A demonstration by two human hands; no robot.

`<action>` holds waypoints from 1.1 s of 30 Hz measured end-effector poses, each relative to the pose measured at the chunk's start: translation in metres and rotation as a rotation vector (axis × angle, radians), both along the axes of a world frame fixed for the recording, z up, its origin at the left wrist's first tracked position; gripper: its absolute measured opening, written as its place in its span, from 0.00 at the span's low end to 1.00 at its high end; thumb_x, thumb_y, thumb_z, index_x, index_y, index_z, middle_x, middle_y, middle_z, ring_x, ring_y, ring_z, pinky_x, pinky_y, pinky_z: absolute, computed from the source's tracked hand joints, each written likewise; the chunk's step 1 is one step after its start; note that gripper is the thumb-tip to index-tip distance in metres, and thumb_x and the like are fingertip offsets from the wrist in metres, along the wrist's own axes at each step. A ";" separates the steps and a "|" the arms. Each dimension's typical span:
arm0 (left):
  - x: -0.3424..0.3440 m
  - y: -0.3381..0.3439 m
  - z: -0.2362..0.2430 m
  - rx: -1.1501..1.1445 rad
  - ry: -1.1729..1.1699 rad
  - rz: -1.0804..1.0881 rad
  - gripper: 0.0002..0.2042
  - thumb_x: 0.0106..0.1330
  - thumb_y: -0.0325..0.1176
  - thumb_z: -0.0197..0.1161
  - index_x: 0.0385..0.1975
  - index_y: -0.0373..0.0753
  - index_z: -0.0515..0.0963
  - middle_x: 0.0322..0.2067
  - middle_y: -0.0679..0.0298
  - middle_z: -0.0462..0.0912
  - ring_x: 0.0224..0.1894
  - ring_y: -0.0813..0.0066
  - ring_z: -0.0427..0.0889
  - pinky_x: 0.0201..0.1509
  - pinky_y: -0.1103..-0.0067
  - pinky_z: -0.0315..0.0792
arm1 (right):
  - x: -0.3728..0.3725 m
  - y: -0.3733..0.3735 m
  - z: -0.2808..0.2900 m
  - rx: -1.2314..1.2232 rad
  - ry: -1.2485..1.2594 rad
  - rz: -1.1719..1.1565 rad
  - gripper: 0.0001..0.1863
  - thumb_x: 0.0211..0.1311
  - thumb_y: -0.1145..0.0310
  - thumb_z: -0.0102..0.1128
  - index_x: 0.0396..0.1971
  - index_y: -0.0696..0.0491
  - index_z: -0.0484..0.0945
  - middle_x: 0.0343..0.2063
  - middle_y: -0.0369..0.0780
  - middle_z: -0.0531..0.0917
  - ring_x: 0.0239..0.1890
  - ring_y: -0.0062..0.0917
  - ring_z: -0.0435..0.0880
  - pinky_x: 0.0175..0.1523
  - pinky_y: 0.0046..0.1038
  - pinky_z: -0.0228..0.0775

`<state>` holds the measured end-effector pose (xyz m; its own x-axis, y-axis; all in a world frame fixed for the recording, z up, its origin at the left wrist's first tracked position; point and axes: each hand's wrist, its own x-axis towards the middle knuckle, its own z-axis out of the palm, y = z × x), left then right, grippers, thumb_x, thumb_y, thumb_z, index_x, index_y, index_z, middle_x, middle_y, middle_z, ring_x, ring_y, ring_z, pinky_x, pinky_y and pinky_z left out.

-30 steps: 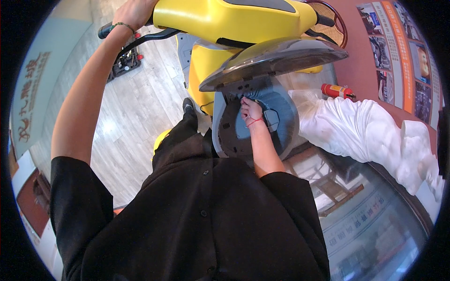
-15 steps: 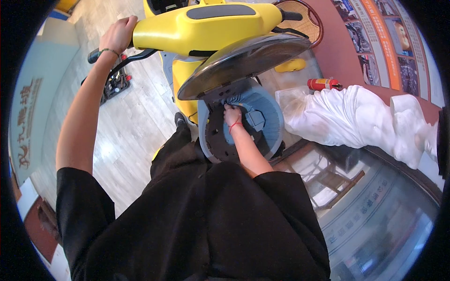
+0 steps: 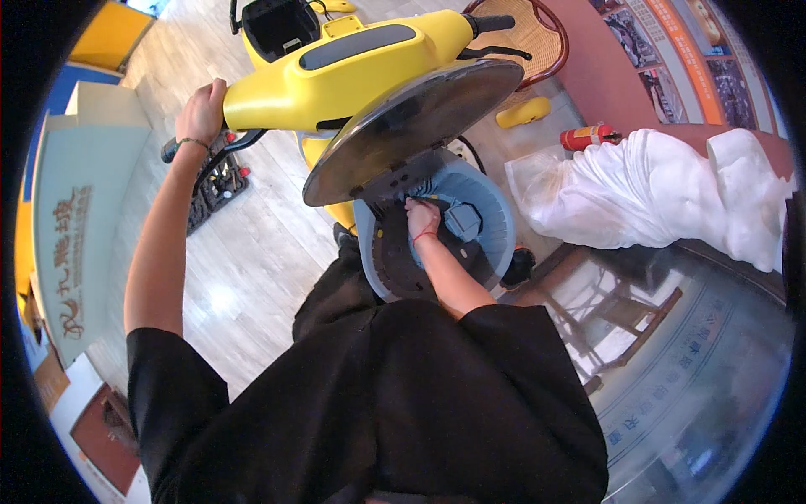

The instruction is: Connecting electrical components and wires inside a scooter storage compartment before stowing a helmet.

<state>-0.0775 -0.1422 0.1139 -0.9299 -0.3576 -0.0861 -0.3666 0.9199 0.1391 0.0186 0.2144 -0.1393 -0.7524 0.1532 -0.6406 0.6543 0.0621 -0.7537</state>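
Observation:
My left hand (image 3: 201,116) is wrapped round the left grip (image 3: 169,151) of a yellow scooter (image 3: 294,92), beside its brake lever. A dark, glossy lid (image 3: 411,130), probably the seat, stands tilted up over a round grey-blue storage bucket (image 3: 499,227). Inside the bucket, close below the lid's hinge side, my right hand (image 3: 422,217) has its fingers curled and pressed together. What they hold, if anything, is hidden. A small square box-shaped part (image 3: 463,221) lies in the bucket to the right of that hand, and a dark panel (image 3: 395,252) lines its left side.
An open tool case (image 3: 220,191) lies on the floor at left. To the right are a white-draped bundle (image 3: 630,189), a red fire extinguisher (image 3: 588,136), a yellow part (image 3: 522,112) and a wicker chair (image 3: 529,42). A glass-topped table (image 3: 672,361) stands near my right side.
The view has shifted, and the handlebar with my left hand sits a little farther left and lower. The lid appears tilted more upright. My right hand stays in the bucket, fingers still closed.

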 end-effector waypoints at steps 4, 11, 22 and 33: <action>0.005 -0.015 -0.015 -0.057 0.005 0.030 0.18 0.58 0.44 0.35 0.31 0.39 0.70 0.36 0.50 0.74 0.41 0.51 0.70 0.40 0.68 0.65 | -0.012 0.004 0.015 -0.744 -0.617 -0.415 0.09 0.51 0.67 0.51 0.15 0.50 0.68 0.06 0.26 0.58 0.05 0.11 0.53 0.09 0.13 0.38; 0.009 -0.025 -0.019 0.065 0.041 0.123 0.23 0.56 0.51 0.35 0.31 0.39 0.73 0.33 0.49 0.74 0.40 0.51 0.71 0.40 0.69 0.64 | -0.004 -0.006 0.027 -0.760 -0.698 -0.384 0.10 0.56 0.61 0.45 0.21 0.50 0.67 0.07 0.25 0.56 0.06 0.12 0.53 0.10 0.15 0.40; 0.002 -0.025 -0.019 0.034 0.094 0.007 0.23 0.58 0.48 0.32 0.31 0.37 0.72 0.36 0.48 0.73 0.42 0.50 0.70 0.42 0.65 0.64 | 0.038 0.042 0.129 -0.355 -0.036 0.111 0.10 0.55 0.67 0.47 0.30 0.59 0.74 0.17 0.35 0.74 0.18 0.16 0.71 0.21 0.17 0.59; -0.005 -0.024 -0.030 0.007 0.086 -0.118 0.24 0.59 0.48 0.31 0.34 0.38 0.73 0.38 0.47 0.73 0.42 0.50 0.71 0.45 0.63 0.63 | 0.202 0.161 0.204 -0.974 0.240 -0.731 0.09 0.52 0.69 0.48 0.32 0.58 0.70 0.22 0.35 0.70 0.23 0.19 0.66 0.23 0.16 0.57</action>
<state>-0.0821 -0.1662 0.0838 -0.9695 -0.2452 -0.0062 -0.2426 0.9547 0.1723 0.2210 0.3749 0.0643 -0.8048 0.1237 -0.5806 0.1391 -0.9115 -0.3870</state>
